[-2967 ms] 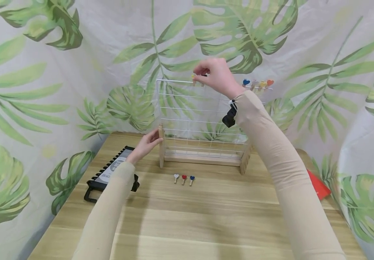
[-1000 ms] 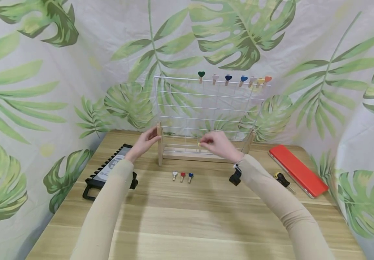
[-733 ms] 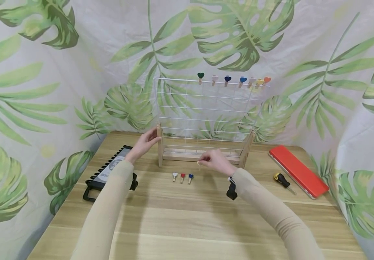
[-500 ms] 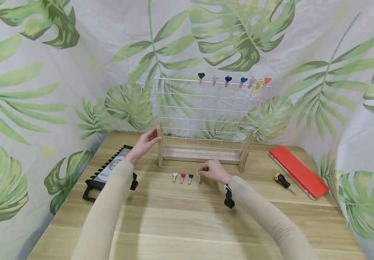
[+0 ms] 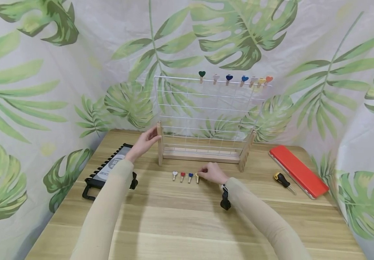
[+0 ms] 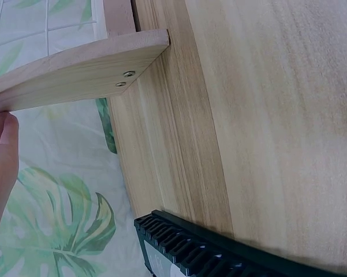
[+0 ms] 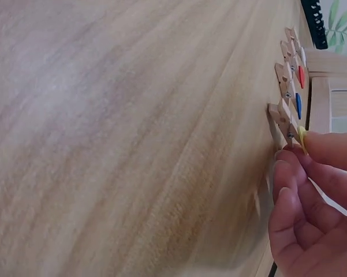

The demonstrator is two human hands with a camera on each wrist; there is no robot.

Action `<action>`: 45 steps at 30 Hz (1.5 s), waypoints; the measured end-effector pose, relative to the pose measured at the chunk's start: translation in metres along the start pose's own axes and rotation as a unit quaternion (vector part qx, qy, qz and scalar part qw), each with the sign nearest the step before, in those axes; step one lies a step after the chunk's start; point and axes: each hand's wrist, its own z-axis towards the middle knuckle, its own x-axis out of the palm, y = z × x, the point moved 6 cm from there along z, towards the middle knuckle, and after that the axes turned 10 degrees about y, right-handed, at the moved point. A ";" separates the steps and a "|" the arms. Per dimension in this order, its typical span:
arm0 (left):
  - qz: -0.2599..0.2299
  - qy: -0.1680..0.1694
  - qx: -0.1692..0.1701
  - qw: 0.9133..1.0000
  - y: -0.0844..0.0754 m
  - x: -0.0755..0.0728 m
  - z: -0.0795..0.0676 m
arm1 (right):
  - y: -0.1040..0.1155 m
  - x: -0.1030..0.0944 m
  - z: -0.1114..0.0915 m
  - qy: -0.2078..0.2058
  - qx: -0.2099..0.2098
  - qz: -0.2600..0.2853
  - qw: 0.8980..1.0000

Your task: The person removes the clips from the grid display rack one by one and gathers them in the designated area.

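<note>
In the head view, my right hand (image 5: 212, 173) pinches a small wooden clothespin (image 5: 197, 177) with a yellow heart, low at the tabletop. The right wrist view shows thumb and fingertips at the yellow heart (image 7: 302, 136). Beside it lie a blue-heart clothespin (image 5: 190, 177), a red-heart clothespin (image 5: 182, 177) and a white-heart clothespin (image 5: 174, 176), in a row. My left hand (image 5: 143, 144) holds the wooden left upright of a white wire grid rack (image 5: 201, 156), fingertips at its edge. Several heart clothespins, including a green one (image 5: 201, 76), are clipped along the rack's top wire.
A black case (image 5: 108, 173) with a ridged edge and a handle lies at the left. On the right are a red flat box (image 5: 299, 171) and a yellow-and-black screwdriver (image 5: 282, 180). A leaf-print curtain (image 5: 131, 32) hangs behind the wooden table (image 5: 180, 224).
My right hand has come down from the rack's top wire to the tabletop, bringing the yellow-heart clothespin to the right end of the row. My left hand stays at the upright.
</note>
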 end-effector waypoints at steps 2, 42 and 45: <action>0.003 -0.002 0.000 1.000 -0.001 0.000 0.000 | -0.001 0.000 0.001 0.005 0.007 0.013 1.000; 0.048 -0.006 0.020 0.999 0.015 -0.002 0.006 | 0.120 -0.167 -0.040 -0.136 -0.160 -0.074 0.975; 0.070 -0.010 0.024 0.997 0.020 -0.003 0.008 | 0.149 -0.200 -0.053 -0.160 -0.176 -0.084 0.968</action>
